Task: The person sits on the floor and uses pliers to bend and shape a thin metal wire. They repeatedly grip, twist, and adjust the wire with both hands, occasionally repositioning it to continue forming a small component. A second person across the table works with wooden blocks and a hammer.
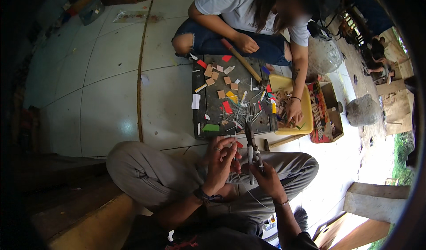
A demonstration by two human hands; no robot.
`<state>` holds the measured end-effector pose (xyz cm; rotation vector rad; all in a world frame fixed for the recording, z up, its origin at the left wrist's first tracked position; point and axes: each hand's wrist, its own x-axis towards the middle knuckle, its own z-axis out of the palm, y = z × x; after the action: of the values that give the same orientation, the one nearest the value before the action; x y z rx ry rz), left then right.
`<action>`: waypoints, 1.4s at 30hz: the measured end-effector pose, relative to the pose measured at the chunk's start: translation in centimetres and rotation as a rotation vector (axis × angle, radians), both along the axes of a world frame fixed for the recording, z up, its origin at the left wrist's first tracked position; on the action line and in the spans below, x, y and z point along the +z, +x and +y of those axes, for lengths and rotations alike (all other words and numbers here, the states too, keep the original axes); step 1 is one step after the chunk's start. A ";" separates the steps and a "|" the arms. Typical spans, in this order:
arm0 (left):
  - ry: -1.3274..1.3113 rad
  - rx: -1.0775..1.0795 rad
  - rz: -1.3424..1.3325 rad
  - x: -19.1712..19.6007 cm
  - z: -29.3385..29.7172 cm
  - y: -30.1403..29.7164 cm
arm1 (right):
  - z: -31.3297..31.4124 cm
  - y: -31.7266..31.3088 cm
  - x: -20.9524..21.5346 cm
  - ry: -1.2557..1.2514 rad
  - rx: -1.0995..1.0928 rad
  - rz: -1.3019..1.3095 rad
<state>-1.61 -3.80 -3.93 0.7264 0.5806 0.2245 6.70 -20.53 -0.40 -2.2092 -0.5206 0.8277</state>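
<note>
My left hand (219,165) is closed, pinching a thin pale wire (256,200) that trails down in a curve across my lap. My right hand (269,180) grips a pair of pliers (250,141), jaws pointing away from me, beside the fingers of my left hand. Whether the jaws touch the wire I cannot tell. Just beyond them, a dark low table (206,106) carries many cut wires (237,115), small tan wooden blocks (221,94), a green strip (211,127) and red, yellow and white scraps.
Across the table sits a co-worker, one hand (293,112) in a yellow tub (306,125) of small pieces. A long wooden-handled tool (243,62) lies across the tabletop. To the right are a printed box (323,112), a clear plastic jug (326,57) and another wooden handle (287,140).
</note>
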 end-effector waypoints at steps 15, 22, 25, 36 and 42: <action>0.117 0.016 -0.023 -0.6 0.0 0.1 | 1.6 -1.2 -0.4 0.129 0.069 0.034; 0.245 0.080 -0.132 -0.5 -0.2 0.2 | 1.8 0.3 0.9 0.072 0.172 -0.106; 0.173 0.035 -0.101 -0.5 -0.1 -0.1 | 2.2 0.6 1.2 0.112 0.189 -0.154; 0.172 0.022 -0.060 -1.5 0.1 0.1 | 2.1 0.8 0.2 0.076 0.234 -0.159; 0.190 0.020 -0.042 -1.9 0.2 0.1 | 1.9 0.5 -0.3 -0.031 0.216 -0.056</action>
<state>-1.48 -3.63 -5.84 0.8976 0.5309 0.3153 7.24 -18.64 -0.73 -2.2362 -0.7889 0.8914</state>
